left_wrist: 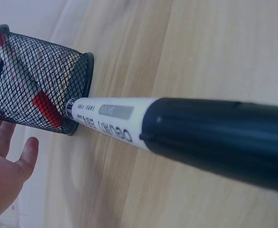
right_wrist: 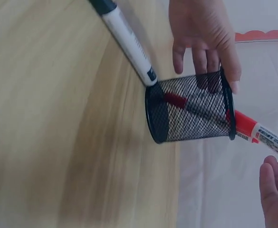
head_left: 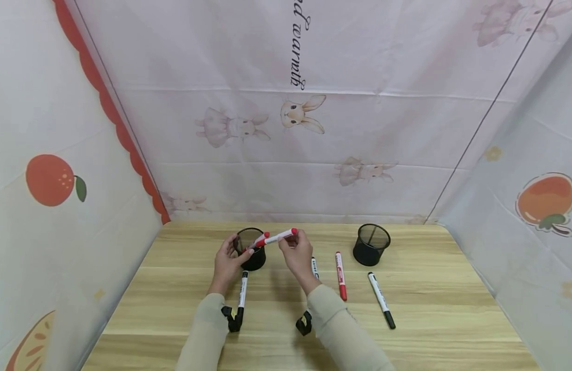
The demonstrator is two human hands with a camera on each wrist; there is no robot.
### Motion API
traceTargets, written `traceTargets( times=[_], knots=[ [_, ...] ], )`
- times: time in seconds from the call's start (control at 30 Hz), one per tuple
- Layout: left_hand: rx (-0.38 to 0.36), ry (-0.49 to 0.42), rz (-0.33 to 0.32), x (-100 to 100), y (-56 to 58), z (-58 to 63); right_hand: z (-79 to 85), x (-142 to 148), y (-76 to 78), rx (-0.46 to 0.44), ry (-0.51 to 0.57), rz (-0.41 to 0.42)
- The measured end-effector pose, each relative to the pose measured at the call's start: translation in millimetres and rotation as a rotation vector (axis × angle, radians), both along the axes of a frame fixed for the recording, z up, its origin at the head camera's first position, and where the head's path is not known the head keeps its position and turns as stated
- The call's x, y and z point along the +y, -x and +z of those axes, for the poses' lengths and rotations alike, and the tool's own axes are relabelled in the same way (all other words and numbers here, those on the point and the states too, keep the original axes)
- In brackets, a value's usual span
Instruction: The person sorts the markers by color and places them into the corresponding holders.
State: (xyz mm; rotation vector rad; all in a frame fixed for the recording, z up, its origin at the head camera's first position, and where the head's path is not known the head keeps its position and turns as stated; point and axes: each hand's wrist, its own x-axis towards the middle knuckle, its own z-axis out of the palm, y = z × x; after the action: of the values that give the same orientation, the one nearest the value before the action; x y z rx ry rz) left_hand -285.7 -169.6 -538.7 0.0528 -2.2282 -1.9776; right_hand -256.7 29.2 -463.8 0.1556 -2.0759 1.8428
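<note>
My left hand [head_left: 226, 265] holds a black mesh pen cup [head_left: 255, 262], fingers along its left side and thumb by the rim. Inside the cup leans a red marker [left_wrist: 27, 80], its red end down near the base. A second red marker [head_left: 282, 235], white-barrelled, is pinched in my right hand [head_left: 298, 255] by its far end. It slants toward the cup, and its red end overlaps the rim in the right wrist view. Close in front of the cup lies a black-capped marker [left_wrist: 115, 116], tip end toward the base.
Another black mesh cup [head_left: 371, 252] stands at the right rear of the wooden table [head_left: 429, 288]. A red marker [head_left: 341, 275] and a black marker [head_left: 381, 300] lie before it. One more black marker [head_left: 315, 267] is partly behind my right wrist. Printed cloth walls [head_left: 267, 196] border the table.
</note>
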Motion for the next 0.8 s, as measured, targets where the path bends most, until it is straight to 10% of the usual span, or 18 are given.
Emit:
traceTargets(
  times=[0.17, 0.8],
  knots=[
    [0.007, -0.011, 0.006, 1.8, -0.3, -1.5, -24.8, 3.9, 24.1, 0.022, -0.097, 0.004],
    [0.014, -0.008, 0.021, -0.3, 0.5, -3.3, -29.5, -8.8, 26.8, -0.032, -0.207, 0.048]
  ],
)
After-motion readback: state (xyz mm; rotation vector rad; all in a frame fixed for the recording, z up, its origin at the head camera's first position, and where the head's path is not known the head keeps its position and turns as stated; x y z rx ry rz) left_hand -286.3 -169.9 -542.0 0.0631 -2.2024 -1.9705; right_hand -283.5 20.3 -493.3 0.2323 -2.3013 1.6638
